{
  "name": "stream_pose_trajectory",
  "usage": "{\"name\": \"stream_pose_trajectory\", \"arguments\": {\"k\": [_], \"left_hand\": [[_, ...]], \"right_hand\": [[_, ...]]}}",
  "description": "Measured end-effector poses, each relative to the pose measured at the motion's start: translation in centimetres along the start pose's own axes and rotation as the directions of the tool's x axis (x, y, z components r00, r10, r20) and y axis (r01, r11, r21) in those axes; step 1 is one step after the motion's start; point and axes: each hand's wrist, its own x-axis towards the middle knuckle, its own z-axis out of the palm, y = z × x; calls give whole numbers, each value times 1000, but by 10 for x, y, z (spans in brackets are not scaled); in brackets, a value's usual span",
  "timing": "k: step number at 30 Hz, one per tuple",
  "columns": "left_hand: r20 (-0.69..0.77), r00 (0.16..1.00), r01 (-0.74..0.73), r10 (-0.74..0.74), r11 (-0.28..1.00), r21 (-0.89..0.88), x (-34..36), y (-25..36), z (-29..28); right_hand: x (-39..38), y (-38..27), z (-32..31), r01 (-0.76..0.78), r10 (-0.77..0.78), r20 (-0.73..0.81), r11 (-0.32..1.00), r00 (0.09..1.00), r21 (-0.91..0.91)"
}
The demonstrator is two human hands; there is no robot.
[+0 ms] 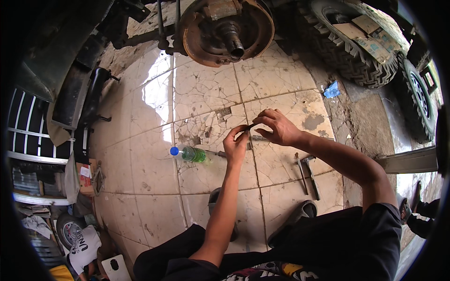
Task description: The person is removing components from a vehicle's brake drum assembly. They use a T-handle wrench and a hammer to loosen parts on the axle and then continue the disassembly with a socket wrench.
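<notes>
My left hand and my right hand are close together above the cracked tile floor. Between their fingertips is a small, thin dark piece, pinched from both sides; its kind is too small to make out. Below the hands lies a long metal bar, partly hidden by them. To the left, a clear plastic bottle with green liquid and a blue cap rests on its side. Two hammer-like tools, one thin and one thicker, lie to the right.
Ahead stands a rusty wheel hub assembly with a protruding spindle. A large tyre, another wheel and a crumpled blue scrap are at right. Someone in a white shirt is lower left; another person's feet show at right.
</notes>
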Motion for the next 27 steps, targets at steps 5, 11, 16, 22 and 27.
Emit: {"name": "stream_pose_trajectory", "arguments": {"k": [5,11,16,22,27], "left_hand": [[40,993,118,-112,971,-206,3,7,-7],[111,927,373,-359,839,-395,0,16,-15],[114,866,482,-487,750,-453,0,14,-19],[133,926,376,-353,837,-398,-2,11,-17],[51,918,380,-394,835,-398,-3,-1,-21]], "right_hand": [[6,7,6,-27,37,64,987,997,-158],[-5,17,14,63,-45,122,988,992,-142],[-2,18,19,-34,29,215,999,976,19],[-4,16,25,-278,214,268,932,940,231],[-6,15,29,-569,336,503,697,796,436]]}}
